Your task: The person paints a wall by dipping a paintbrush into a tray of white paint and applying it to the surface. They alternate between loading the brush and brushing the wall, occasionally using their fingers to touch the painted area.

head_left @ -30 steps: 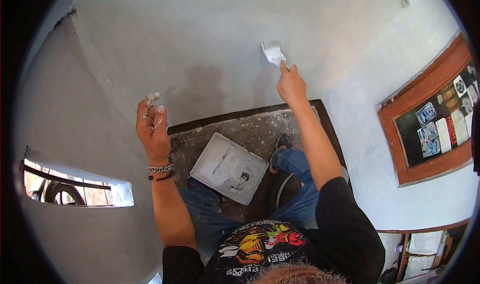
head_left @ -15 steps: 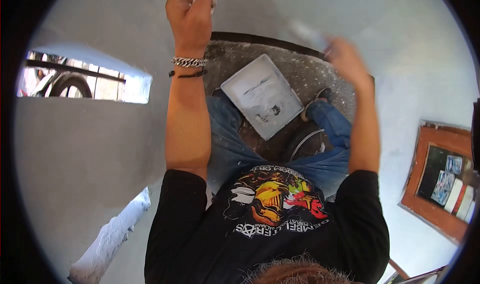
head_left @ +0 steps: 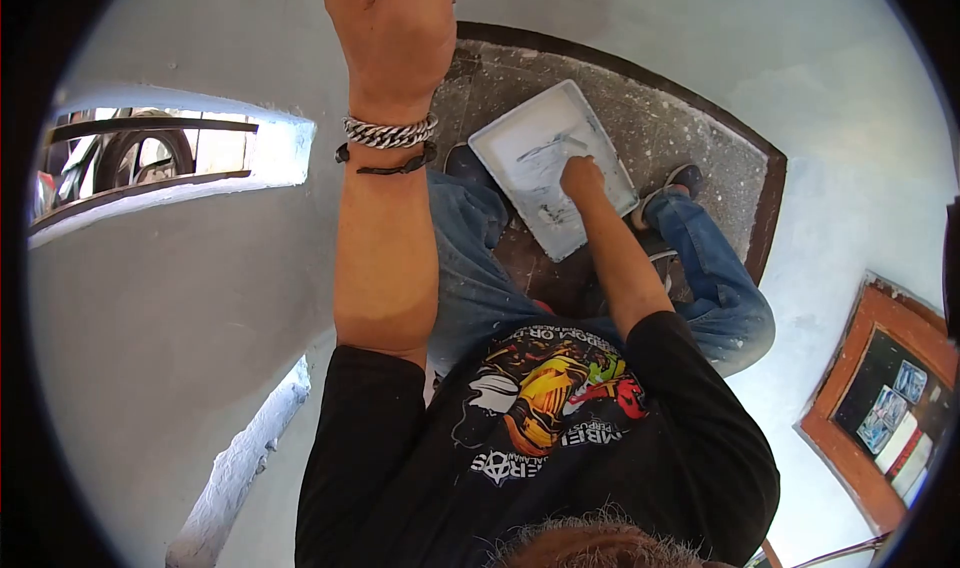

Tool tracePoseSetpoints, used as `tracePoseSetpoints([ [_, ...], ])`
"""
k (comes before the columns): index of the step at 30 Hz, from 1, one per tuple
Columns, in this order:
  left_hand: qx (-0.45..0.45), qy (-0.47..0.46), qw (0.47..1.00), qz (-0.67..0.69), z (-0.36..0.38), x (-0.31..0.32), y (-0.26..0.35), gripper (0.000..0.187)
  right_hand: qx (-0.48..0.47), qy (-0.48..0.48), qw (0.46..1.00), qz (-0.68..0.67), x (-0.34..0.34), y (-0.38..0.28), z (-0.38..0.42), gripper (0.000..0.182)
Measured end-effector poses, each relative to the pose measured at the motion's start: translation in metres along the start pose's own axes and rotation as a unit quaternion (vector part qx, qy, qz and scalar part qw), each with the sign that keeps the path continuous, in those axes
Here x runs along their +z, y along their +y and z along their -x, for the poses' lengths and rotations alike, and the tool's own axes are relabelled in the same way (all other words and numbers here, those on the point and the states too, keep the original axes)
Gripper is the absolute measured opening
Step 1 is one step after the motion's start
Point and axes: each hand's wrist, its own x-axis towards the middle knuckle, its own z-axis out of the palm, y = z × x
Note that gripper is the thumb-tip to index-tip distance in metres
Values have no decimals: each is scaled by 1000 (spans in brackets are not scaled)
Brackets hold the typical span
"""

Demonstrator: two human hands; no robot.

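Observation:
My left hand (head_left: 400, 23) is raised at the top edge, with a chain bracelet and a dark cord at the wrist. Its fingers are curled and partly cut off by the frame; a small pale bit shows beside them, too little to identify. My right hand (head_left: 582, 180) is closed on a flat tool (head_left: 572, 146), whose pale end is over the tray and whose handle is mostly hidden. The white tray (head_left: 512, 183) lies tilted on the floor between my legs, smeared with whitish material and dark marks.
A grey wall (head_left: 180, 308) with a slot-like opening (head_left: 285, 153) stands at left. A pale wall (head_left: 840, 158) curves round ahead and right, with a dark border at its base. An orange-brown frame (head_left: 835, 398) is at right. My jeans and shoes flank the tray.
My right hand has come down from near the wall at upper right to the tray with the tool. My left hand appears larger and nearer the top edge. The view has shifted slightly.

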Motion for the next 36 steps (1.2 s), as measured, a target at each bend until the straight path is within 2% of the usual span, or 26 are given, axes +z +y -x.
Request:
tracePoseSetpoints([
  [4, -9, 8, 1000, 13, 1, 5, 3, 23, -60, -46, 997, 21, 22, -32, 22, 32],
  [9, 10, -20, 999, 39, 2, 7, 0, 24, -121, -29, 991, 49, 25, -58, 43, 29],
  [12, 30, -14, 999, 32, 2, 6, -6, 24, -145, -41, 985, 79, 11, -63, 44, 29],
  [15, 2, -12, 998, 63, 3, 4, -4, 24, -172, 7, 983, 68, -16, -72, 49, 25],
  [18, -3, -15, 999, 49, 3, 5, -4, 24, -253, 44, 961, 105, 4, -75, 35, 22],
  [21, 33, -20, 998, 44, 0, 5, -9, 23, -251, 46, 956, 144, 28, -66, 23, 21],
  [24, -19, -6, 999, 39, 1, 5, -2, 23, -257, 30, 952, 163, 16, -43, 27, 20],
  [28, 1, -9, 999, 37, -1, 5, -4, 23, -234, 30, 968, 86, -29, -5, 45, 24],
  [31, 16, -16, 999, 29, -1, 8, -8, 22, -211, 43, 973, -84, -1, 55, 22, 26],
  [32, 5, -14, 999, 30, 0, 9, -6, 22, -184, 0, 969, -163, 11, 73, 15, 27],
  [34, -4, -20, 999, 29, 1, 11, -7, 22, -124, -82, 936, -318, 32, 102, 5, 29],
  [36, 0, -29, 999, 22, 1, 14, -9, 23, -87, -76, 907, -404, 45, 112, 10, 28],
])
